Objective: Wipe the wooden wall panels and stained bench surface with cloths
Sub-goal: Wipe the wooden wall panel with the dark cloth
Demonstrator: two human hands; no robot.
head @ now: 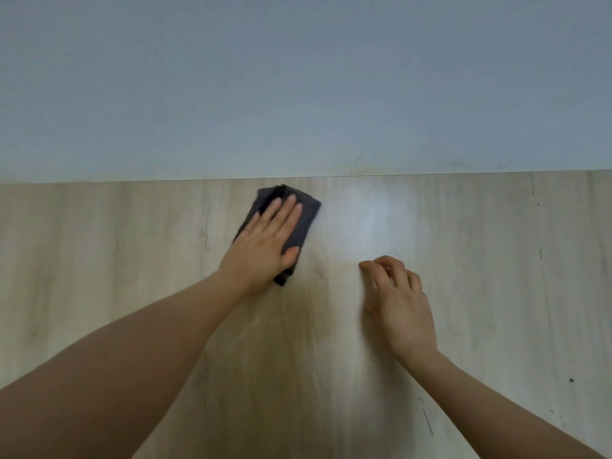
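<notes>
A person's left hand (268,240) presses a folded dark grey cloth (299,223) flat against a pale wooden wall panel (116,260), fingers straight and laid side by side, thumb spread along the cloth's lower right edge. The cloth sits just left of frame centre, its top corner near the panel's upper edge, at about 11 o'clock from the right hand (400,306).

The right hand holds nothing. Its fingers are loosely curled, the tips near or on the wood; motion blur around the knuckles leaves actual contact unclear. It lies at about 5 o'clock from the cloth, apart from it. Both bare forearms reach in from the bottom corners of the frame.

The panel fills the lower part of the view, its light grain running vertically, with thin dark scratches and specks scattered at 3 to 5 o'clock and a faint crack line at 9 o'clock of the cloth. A bright, hazy glare patch (374,220) sits on the wood at 3 o'clock of the cloth. A darker brownish smear (298,326) spreads down the panel between the two arms. Above the panel's straight top edge rises a plain blue-grey painted wall (298,77), faintly discoloured along the seam at 12 to 1 o'clock.
</notes>
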